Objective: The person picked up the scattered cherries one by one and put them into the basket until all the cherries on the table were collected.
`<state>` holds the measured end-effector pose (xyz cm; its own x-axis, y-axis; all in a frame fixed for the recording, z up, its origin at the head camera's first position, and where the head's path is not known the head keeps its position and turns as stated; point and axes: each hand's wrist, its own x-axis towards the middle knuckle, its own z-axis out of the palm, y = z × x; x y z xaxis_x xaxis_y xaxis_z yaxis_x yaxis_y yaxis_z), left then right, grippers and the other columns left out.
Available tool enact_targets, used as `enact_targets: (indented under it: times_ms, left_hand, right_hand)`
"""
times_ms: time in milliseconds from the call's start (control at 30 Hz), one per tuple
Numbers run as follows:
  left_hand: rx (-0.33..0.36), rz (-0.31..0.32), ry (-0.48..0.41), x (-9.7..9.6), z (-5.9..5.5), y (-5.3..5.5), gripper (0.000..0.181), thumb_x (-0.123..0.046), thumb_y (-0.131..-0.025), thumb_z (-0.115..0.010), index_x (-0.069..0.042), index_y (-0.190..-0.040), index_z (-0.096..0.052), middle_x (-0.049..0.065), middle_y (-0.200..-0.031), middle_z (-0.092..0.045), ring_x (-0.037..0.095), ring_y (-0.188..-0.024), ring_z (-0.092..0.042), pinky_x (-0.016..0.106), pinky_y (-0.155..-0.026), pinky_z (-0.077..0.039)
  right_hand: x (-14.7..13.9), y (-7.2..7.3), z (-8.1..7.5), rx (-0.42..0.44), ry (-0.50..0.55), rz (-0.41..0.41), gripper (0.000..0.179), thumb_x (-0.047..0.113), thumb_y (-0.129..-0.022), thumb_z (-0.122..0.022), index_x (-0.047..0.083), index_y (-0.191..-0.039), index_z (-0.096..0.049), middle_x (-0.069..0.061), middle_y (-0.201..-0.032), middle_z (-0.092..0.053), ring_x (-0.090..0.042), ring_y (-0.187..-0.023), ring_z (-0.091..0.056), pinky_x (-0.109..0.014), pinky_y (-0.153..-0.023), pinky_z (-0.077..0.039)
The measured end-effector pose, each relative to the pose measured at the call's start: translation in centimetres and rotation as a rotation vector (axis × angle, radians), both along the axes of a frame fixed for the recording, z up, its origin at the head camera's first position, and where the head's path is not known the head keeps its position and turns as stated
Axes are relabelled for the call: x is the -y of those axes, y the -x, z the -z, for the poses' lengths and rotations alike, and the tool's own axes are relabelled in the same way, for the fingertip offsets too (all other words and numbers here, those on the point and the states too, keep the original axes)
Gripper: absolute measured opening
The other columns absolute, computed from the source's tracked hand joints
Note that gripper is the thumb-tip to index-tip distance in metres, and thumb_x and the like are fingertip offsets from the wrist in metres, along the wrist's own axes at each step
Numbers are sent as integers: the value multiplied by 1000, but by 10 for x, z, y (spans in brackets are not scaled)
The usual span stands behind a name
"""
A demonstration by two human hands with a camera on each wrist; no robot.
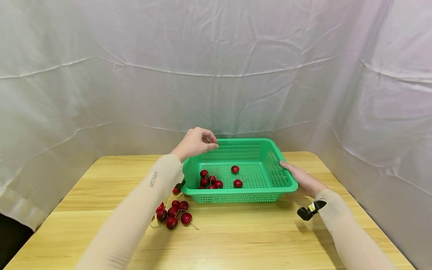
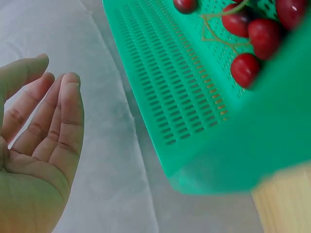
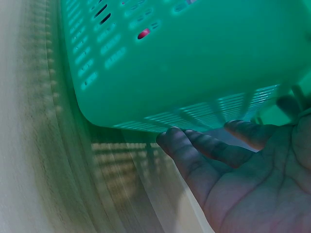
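Note:
A green plastic basket (image 1: 233,190) with slotted walls stands toward the back of the table, with several red cherries (image 1: 218,184) on its floor. My left hand (image 1: 197,141) hovers over the basket's back left corner, its fingers loosely bent and nothing between them. Seen from the left wrist, that hand (image 2: 43,141) is apart from the basket wall. At the basket's right side my right hand (image 1: 302,178) grips the rim, thumb over the edge. In the right wrist view its fingers (image 3: 187,155) lie against the outside of the slotted wall.
More cherries with stems (image 1: 172,222) lie in a loose group on the wooden table (image 1: 236,240), left of and in front of the basket, partly behind my left sleeve. A pale cloth (image 1: 216,93) hangs behind the table and along its sides.

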<state>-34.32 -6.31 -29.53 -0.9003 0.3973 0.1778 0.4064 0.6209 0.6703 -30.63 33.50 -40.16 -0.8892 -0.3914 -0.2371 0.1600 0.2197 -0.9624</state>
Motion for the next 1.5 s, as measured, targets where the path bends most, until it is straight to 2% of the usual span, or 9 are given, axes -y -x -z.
enact_targets:
  times_ms: [233, 400, 600, 1067, 1267, 1500]
  left_hand:
    - [-28, 2, 75, 22, -1, -10, 10, -22, -99, -78, -16, -106, -79, 3, -102, -80, 25, -96, -74, 41, -88, -59]
    - [-50, -5, 107, 36, -1, -19, 12, -21, -99, -79, -13, -108, -80, 2, -102, -81, 20, -95, -74, 41, -88, -60]
    - [-80, -6, 143, 54, 4, -28, 13, -19, -99, -79, -11, -109, -79, 3, -102, -81, 18, -92, -74, 43, -88, -61]
    - [-89, -19, 195, 95, 24, -49, 7, -14, -97, -79, -8, -101, -79, 3, -93, -79, 15, -82, -72, 37, -79, -62]
    - [-80, -1, 242, 108, 36, -61, 6, -11, -94, -80, -8, -100, -78, 0, -87, -78, 11, -79, -71, 36, -77, -62]
    - [-93, 35, 305, 115, 58, -75, 6, -4, -91, -81, -8, -95, -78, -3, -81, -75, 6, -73, -66, 27, -70, -58]
  right_hand:
    - [-3, 1, 1, -10, -17, -13, 82, 56, -115, -25, -6, -166, -7, -1, -119, -70, -11, -104, -73, -30, -89, -63]
    - [-6, 2, 2, -7, -11, -17, 83, 56, -115, -24, -5, -168, -4, -3, -121, -68, -12, -105, -72, -31, -90, -63]
    - [-7, 3, 2, -6, -4, -17, 82, 56, -115, -24, -4, -167, -4, -3, -121, -67, -11, -106, -71, -30, -90, -62]
    - [-7, 0, 0, -10, -18, -10, 83, 56, -115, -24, -5, -167, -3, -2, -119, -68, -11, -104, -72, -30, -89, -62]
    - [-8, 1, 0, -18, -15, -9, 83, 55, -115, -24, -5, -167, -3, -2, -118, -69, -11, -103, -72, -30, -89, -62]
    - [-9, 1, 0, -17, -23, 1, 83, 56, -115, -24, -6, -167, -4, -2, -117, -69, -10, -102, -72, -30, -88, -62]
